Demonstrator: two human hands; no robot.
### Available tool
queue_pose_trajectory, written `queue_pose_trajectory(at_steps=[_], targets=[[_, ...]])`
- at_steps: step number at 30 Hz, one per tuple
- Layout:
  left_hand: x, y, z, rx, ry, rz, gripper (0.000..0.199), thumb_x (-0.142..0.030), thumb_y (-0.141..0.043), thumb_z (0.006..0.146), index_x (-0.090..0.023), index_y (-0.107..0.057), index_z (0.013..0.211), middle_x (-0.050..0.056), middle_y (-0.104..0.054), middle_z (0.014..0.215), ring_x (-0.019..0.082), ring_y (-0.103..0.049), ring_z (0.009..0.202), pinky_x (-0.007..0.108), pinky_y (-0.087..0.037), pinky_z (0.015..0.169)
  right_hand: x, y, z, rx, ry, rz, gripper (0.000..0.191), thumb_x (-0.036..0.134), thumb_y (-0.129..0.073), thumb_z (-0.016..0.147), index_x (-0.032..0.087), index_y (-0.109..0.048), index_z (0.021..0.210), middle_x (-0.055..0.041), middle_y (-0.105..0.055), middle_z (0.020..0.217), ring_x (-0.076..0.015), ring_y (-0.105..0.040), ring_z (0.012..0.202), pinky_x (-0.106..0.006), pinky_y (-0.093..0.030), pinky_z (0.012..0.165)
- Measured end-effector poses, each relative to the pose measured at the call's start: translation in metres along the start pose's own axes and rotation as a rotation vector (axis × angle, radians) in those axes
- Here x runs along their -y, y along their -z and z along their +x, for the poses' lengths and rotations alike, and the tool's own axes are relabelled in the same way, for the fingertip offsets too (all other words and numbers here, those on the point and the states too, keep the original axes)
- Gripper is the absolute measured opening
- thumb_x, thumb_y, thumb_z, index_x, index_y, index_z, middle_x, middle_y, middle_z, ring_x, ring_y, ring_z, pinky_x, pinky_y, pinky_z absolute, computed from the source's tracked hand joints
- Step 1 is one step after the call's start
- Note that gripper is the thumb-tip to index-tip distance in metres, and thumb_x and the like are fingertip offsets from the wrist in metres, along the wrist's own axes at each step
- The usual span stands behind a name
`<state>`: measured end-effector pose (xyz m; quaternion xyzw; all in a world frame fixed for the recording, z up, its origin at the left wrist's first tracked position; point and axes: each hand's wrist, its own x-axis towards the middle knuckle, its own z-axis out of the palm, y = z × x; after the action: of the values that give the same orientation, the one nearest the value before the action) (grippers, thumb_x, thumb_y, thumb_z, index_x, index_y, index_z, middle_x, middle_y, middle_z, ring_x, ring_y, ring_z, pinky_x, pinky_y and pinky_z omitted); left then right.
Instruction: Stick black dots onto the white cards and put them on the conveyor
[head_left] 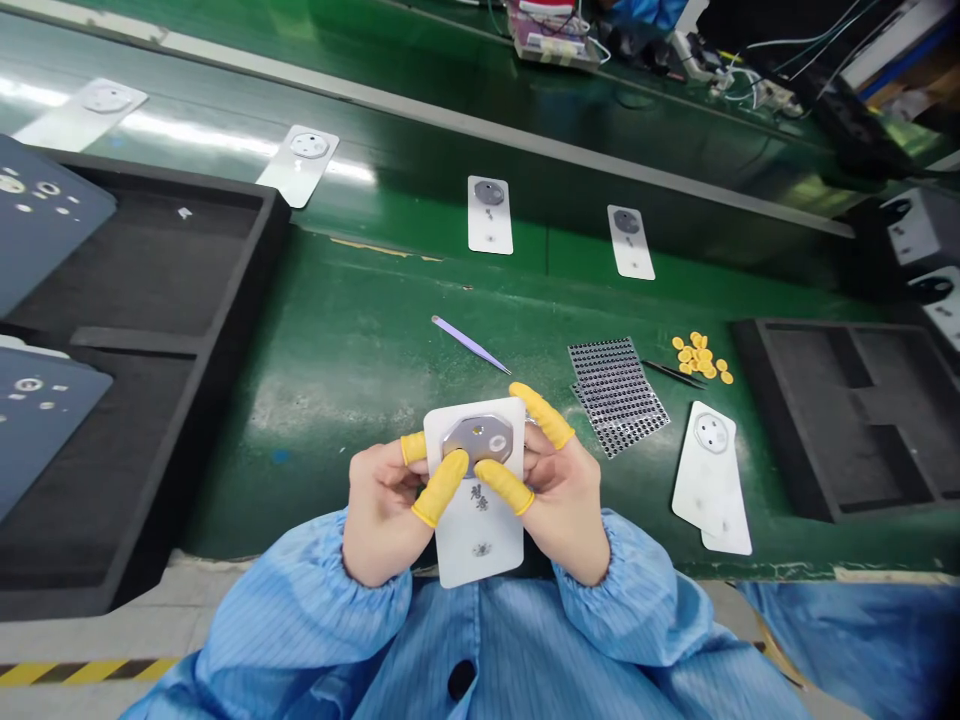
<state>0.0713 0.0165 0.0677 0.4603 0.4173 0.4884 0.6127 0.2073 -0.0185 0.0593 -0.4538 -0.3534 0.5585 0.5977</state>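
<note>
Between my two hands I hold a white panel [480,545] with rounded corners. Set in its upper part is a grey octagonal plate with small holes, and dark characters are printed below it. My left hand [394,510] grips the left edge, its thumb pressed on the plate. My right hand [559,485] grips the right edge, its thumb on the plate's lower part. Yellow finger cots cover the thumbs and index fingers. Beyond the panel lie purple tweezers [471,345]. To the right are sheets of small black dots [619,395] and black tweezers [675,374].
Yellow finger cots [701,355] lie in a pile on the green bench. Two stacked white panels [709,480] sit at right, beside a black divided tray [840,420]. Another black tray [247,260] with grey-blue sheets stands at left. More white panels [491,228] lie along the back strip.
</note>
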Motion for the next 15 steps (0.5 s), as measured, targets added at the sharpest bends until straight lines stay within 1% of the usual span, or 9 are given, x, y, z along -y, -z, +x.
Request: queue_pose_trajectory(at_steps=[4, 6, 8, 10, 12, 13, 15], targets=[[0.001, 0.001, -0.005, -0.014, -0.001, -0.022, 0.012, -0.01, -0.074, 0.069, -0.021, -0.077, 0.07, -0.002, -0.071, 0.059, 0.009, -0.063, 0.05, 0.014, -0.052, 0.05, 0.001, -0.002, -0.001, -0.006, -0.002, 0.003, 0.065, 0.009, -0.074, 0.073, 0.036, -0.051, 0.127, 0.0021, -0.072, 0.108, -0.0129, -0.073, 0.08, -0.02, -0.063, 0.067], [0.001, 0.003, -0.003, 0.048, 0.048, -0.009, 0.011, -0.012, -0.073, 0.072, -0.021, -0.077, 0.076, 0.0, -0.073, 0.063, 0.011, -0.065, 0.053, 0.016, -0.053, 0.051, 0.001, 0.0, 0.0, -0.023, -0.02, 0.003, 0.063, 0.01, -0.074, 0.074, 0.034, -0.052, 0.127, 0.0015, -0.072, 0.107, -0.0131, -0.073, 0.08, -0.02, -0.063, 0.066], [-0.001, 0.006, 0.0, 0.144, 0.111, 0.012, 0.011, -0.017, -0.068, 0.078, -0.02, -0.077, 0.084, 0.002, -0.073, 0.067, 0.013, -0.066, 0.056, 0.019, -0.055, 0.052, 0.001, 0.002, 0.001, -0.029, -0.036, 0.002, 0.061, 0.012, -0.073, 0.074, 0.033, -0.051, 0.127, 0.0009, -0.072, 0.106, -0.0131, -0.073, 0.079, -0.019, -0.062, 0.064], [-0.001, 0.009, 0.002, 0.199, 0.121, 0.041, 0.013, -0.021, -0.065, 0.081, -0.019, -0.077, 0.086, 0.003, -0.072, 0.065, 0.014, -0.065, 0.055, 0.021, -0.056, 0.052, 0.0, 0.005, 0.002, -0.019, -0.04, 0.003, 0.063, 0.012, -0.075, 0.073, 0.032, -0.051, 0.128, 0.0006, -0.072, 0.106, -0.0132, -0.073, 0.079, -0.021, -0.062, 0.066], [0.001, 0.011, 0.002, 0.174, 0.053, 0.104, 0.01, -0.023, -0.068, 0.079, -0.018, -0.076, 0.079, 0.002, -0.07, 0.06, 0.013, -0.063, 0.051, 0.021, -0.054, 0.049, -0.001, 0.005, 0.002, -0.009, -0.05, 0.004, 0.066, 0.014, -0.077, 0.07, 0.031, -0.05, 0.128, 0.0003, -0.073, 0.105, -0.0137, -0.073, 0.078, -0.023, -0.063, 0.067], [0.005, 0.012, 0.0, 0.132, 0.008, 0.157, 0.008, -0.023, -0.07, 0.076, -0.017, -0.075, 0.073, 0.001, -0.069, 0.056, 0.013, -0.062, 0.049, 0.02, -0.053, 0.047, -0.002, 0.004, 0.001, -0.009, -0.063, 0.004, 0.067, 0.015, -0.078, 0.069, 0.031, -0.05, 0.128, 0.0, -0.073, 0.103, -0.0141, -0.073, 0.077, -0.025, -0.063, 0.068], [0.016, 0.012, -0.004, 0.012, -0.069, 0.292, 0.011, -0.025, -0.075, 0.07, -0.016, -0.072, 0.065, -0.001, -0.065, 0.049, 0.012, -0.058, 0.043, 0.018, -0.049, 0.042, -0.005, -0.001, 0.0, -0.019, -0.096, -0.005, 0.067, 0.02, -0.08, 0.068, 0.03, -0.05, 0.127, -0.0002, -0.073, 0.1, -0.0154, -0.073, 0.076, -0.027, -0.063, 0.068]])
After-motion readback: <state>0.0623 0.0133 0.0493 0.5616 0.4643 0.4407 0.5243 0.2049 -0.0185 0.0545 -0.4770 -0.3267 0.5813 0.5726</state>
